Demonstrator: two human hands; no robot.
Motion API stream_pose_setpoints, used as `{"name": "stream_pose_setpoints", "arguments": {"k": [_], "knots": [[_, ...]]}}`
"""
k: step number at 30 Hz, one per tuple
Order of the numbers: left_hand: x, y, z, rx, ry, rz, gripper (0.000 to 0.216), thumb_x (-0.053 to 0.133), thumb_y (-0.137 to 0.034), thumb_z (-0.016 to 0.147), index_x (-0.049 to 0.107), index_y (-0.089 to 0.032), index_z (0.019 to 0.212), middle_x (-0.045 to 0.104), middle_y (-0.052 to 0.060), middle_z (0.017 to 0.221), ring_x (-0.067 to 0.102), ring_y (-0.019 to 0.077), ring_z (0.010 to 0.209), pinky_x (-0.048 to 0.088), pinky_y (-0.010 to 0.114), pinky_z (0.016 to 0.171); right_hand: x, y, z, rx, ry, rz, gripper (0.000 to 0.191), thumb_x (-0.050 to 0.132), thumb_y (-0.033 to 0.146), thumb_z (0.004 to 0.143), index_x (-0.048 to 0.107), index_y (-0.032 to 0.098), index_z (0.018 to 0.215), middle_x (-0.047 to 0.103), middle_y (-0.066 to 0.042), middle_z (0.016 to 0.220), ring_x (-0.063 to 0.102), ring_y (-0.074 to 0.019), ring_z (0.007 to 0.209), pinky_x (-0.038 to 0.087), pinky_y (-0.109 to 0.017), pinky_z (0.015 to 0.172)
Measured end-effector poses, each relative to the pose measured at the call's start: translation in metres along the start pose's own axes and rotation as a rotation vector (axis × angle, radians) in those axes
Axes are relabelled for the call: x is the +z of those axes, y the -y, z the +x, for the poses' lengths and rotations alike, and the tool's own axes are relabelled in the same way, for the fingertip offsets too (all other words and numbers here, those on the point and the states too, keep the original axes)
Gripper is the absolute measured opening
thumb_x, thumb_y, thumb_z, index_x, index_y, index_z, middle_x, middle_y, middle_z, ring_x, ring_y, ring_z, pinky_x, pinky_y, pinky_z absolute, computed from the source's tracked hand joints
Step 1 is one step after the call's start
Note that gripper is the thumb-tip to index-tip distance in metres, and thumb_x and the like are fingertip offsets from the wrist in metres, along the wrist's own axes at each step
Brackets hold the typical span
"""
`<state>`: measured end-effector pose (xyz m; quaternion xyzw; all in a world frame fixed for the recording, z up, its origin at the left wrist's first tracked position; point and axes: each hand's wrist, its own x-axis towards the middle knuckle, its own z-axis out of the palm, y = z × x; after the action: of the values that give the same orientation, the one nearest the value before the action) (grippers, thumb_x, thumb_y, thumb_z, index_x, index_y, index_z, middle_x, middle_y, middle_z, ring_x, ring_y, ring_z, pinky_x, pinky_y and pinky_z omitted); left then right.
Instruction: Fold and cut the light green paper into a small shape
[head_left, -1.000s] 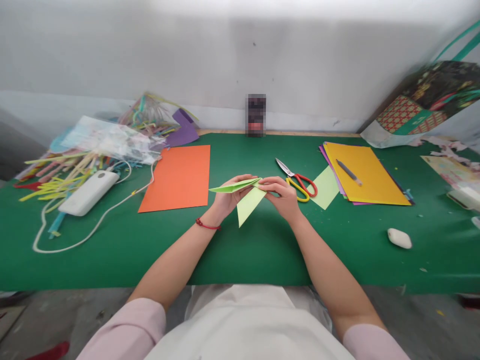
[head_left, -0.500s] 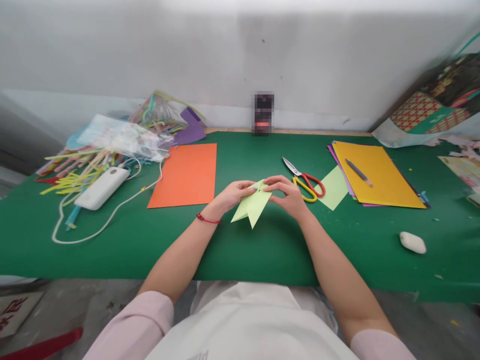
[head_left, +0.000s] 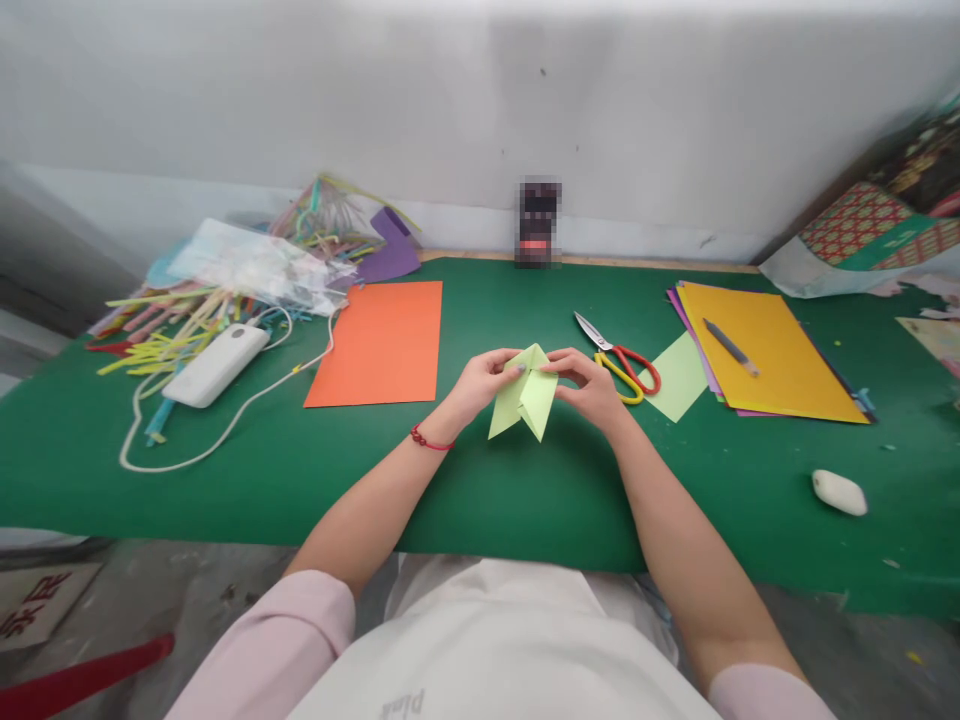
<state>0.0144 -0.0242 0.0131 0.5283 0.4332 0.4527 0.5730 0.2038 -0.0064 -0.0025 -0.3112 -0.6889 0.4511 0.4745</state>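
A pale green folded paper (head_left: 531,402) is held above the green tabletop, its pointed tip at the top and two flaps hanging toward me. My left hand (head_left: 484,388) pinches its left edge, thumb on the front face. On the other side my right hand (head_left: 589,388) grips the right edge between thumb and fingers. Just right of that hand lie scissors (head_left: 621,366) with one red and one yellow handle. They rest partly over a flat pale green sheet (head_left: 681,378).
Orange paper (head_left: 382,345) lies left of my hands. Beyond it are a white power bank (head_left: 216,368) with its cable and a heap of coloured strips (head_left: 176,325). To the right are stacked coloured sheets (head_left: 787,370) topped by a pen (head_left: 731,348), and a white case (head_left: 838,492).
The folded paper has turned in my hands, and its right flap now shows an opened fold. The whole view has shifted slightly, with both hands still on the paper.
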Motion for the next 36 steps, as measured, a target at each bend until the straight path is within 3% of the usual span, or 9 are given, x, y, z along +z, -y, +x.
{"name": "stream_pose_setpoints", "arguments": {"k": [4,8,15,19,24,31,36], "knots": [[0.004,0.007,0.002,0.014,-0.022,-0.016,0.039,0.069,-0.037,0.072,0.066,-0.014,0.104,0.071,0.009,0.101,0.065,0.0203,0.088,0.048,0.028,0.073,-0.001,0.004,0.001,-0.005,-0.039,-0.063,0.022,0.076,0.041,0.066,0.070,0.024,0.078,0.065,-0.004,0.093,0.064,-0.0202,0.086,0.055,-0.040,0.079],[0.012,0.011,0.002,0.068,-0.062,-0.056,0.038,0.069,-0.038,0.072,0.065,-0.015,0.102,0.071,0.009,0.101,0.065,0.0201,0.089,0.049,0.029,0.076,0.008,0.007,-0.001,-0.008,-0.171,-0.057,0.025,0.072,0.046,0.070,0.065,0.022,0.072,0.065,-0.004,0.083,0.063,-0.0195,0.078,0.055,-0.036,0.067],[0.022,0.013,-0.001,0.088,-0.045,-0.069,0.031,0.070,-0.040,0.072,0.057,-0.016,0.087,0.072,0.007,0.085,0.067,0.0190,0.082,0.050,0.030,0.074,0.023,0.007,-0.002,0.062,-0.337,0.046,0.031,0.064,0.053,0.075,0.056,0.023,0.079,0.059,0.001,0.067,0.060,-0.0152,0.060,0.050,-0.029,0.052],[0.020,0.010,-0.001,0.098,-0.032,-0.016,0.031,0.070,-0.040,0.072,0.054,-0.017,0.086,0.071,0.007,0.086,0.067,0.0191,0.083,0.050,0.030,0.075,0.021,0.002,0.001,0.115,-0.314,0.116,0.043,0.067,0.058,0.070,0.056,0.024,0.094,0.058,0.002,0.069,0.061,-0.0154,0.062,0.050,-0.028,0.051],[0.017,0.009,-0.001,0.125,0.006,0.017,0.026,0.067,-0.034,0.076,0.055,-0.016,0.090,0.071,0.007,0.088,0.067,0.0187,0.084,0.051,0.030,0.077,0.019,0.000,0.002,0.183,-0.216,0.131,0.042,0.064,0.063,0.070,0.058,0.021,0.076,0.061,-0.001,0.069,0.060,-0.0163,0.063,0.052,-0.030,0.054],[0.021,0.015,-0.001,0.136,-0.011,0.060,0.020,0.065,-0.028,0.077,0.055,-0.016,0.089,0.071,0.005,0.088,0.067,0.0173,0.085,0.052,0.028,0.075,0.019,-0.001,0.002,0.259,-0.239,0.153,0.045,0.065,0.065,0.067,0.053,0.021,0.069,0.059,0.001,0.063,0.058,-0.0140,0.058,0.051,-0.028,0.053],[0.024,0.013,-0.003,0.069,0.009,0.054,0.022,0.066,-0.030,0.076,0.053,-0.016,0.088,0.069,0.003,0.080,0.066,0.0156,0.075,0.052,0.027,0.066,0.019,-0.001,0.003,0.302,-0.254,0.145,0.047,0.065,0.067,0.065,0.053,0.022,0.068,0.059,0.001,0.064,0.059,-0.0150,0.062,0.051,-0.027,0.053]]}}
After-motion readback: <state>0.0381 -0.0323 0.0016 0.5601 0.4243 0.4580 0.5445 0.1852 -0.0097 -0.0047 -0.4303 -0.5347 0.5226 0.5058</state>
